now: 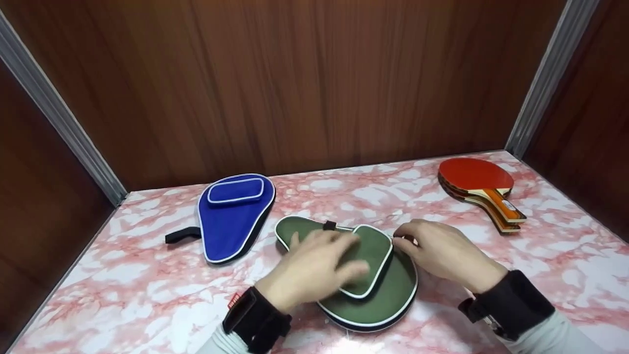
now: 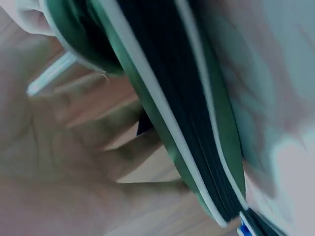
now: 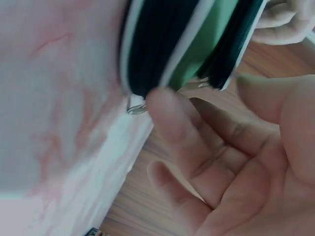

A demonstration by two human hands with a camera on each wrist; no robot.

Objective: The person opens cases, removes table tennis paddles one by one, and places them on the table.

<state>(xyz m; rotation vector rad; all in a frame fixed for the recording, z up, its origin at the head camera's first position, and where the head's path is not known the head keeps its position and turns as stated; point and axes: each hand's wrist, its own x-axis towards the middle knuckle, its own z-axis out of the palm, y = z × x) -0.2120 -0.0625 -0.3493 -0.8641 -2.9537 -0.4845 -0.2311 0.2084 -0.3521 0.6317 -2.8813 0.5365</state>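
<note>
A green paddle case (image 1: 388,295) with white piping lies flat in the middle of the marble table. My left hand (image 1: 317,268) rests flat on its raised pocket, fingers spread. The left wrist view shows the left palm (image 2: 59,167) against the green case's edge (image 2: 197,123). My right hand (image 1: 440,248) is at the case's right rim. In the right wrist view its index fingertip (image 3: 162,101) touches the rim beside a small metal zipper pull (image 3: 136,106), without pinching it. The green case (image 3: 197,49) fills the top of that view.
A blue paddle case (image 1: 233,216) with a black strap lies to the left of the green one. A stack of red-faced paddles (image 1: 479,184) sits at the back right. Wooden walls close the table (image 1: 565,255) on three sides.
</note>
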